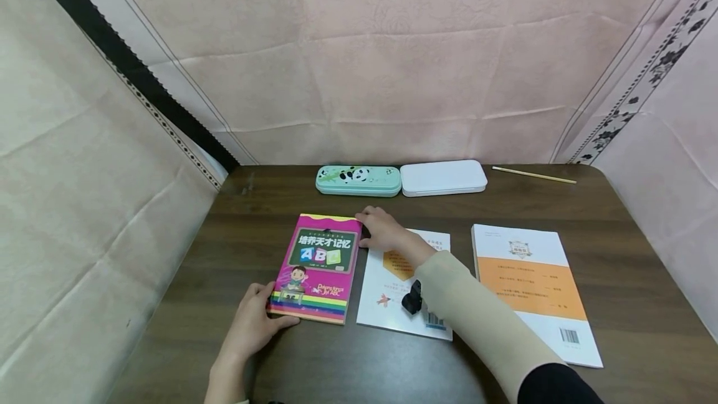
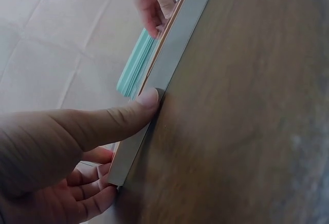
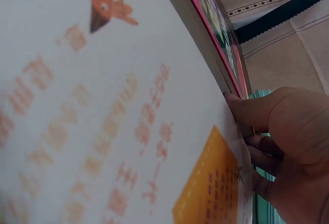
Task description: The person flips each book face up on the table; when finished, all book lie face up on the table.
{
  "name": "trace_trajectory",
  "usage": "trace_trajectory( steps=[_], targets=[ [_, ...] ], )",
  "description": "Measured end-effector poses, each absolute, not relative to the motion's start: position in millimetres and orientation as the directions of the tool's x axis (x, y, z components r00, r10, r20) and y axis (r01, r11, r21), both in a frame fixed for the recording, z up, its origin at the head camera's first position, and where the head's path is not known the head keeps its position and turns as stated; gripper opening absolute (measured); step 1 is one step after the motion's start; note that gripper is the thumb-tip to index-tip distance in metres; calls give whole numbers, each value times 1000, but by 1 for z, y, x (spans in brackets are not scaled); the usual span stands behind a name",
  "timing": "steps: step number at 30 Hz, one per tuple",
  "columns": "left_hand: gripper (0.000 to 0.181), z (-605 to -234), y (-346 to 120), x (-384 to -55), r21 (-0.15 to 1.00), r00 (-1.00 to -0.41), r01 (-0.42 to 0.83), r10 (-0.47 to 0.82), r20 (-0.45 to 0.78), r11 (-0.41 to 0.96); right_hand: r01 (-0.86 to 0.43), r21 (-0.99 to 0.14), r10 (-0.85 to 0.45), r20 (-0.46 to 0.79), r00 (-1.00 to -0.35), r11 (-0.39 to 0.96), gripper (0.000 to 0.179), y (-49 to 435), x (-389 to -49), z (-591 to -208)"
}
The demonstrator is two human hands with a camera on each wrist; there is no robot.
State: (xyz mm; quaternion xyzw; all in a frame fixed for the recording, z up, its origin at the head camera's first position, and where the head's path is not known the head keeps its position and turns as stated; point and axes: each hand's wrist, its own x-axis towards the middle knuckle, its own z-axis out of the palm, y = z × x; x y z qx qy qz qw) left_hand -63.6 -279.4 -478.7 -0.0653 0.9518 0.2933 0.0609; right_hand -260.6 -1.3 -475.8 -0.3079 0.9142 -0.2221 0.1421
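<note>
Pink book [image 1: 332,288] lies between hands [image 1: 253,324] [image 1: 386,231], apparently gripped.

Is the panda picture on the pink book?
No, the panda picture is on the mint-green case, beyond the pink book.

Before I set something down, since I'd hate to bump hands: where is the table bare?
Bare table: left of the pink book, beyond the left hand; between the yellow stick and the orange-banded book. Crowded: the middle, where the right hand and sleeve overhang the white book.
</note>
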Motion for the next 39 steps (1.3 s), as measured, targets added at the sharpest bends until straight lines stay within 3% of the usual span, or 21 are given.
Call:
trace_trajectory(
  steps=[9, 14, 28, 39],
  targets=[
    [119, -477, -277, -64, 490, -991, -122, -80, -106, 863, -452, -580, -617, -114, -778, 677, 66, 9, -261, -475],
    [113, -477, -271, -66, 429, -998, -55, -56, -11, 901, -423, -641, -592, -61, -804, 640, 64, 27, -258, -473],
    [97, -478, -253, -75, 537, -1000, 16, 8, 17, 843, -364, -639, -469, 6, -883, 678, 64, 75, -246, -474],
    [94, -480, -228, -78, 585, -995, 96, 102, 23, 805, -347, -615, -425, 22, -905, 708, 61, 110, -235, -473]
  ],
)
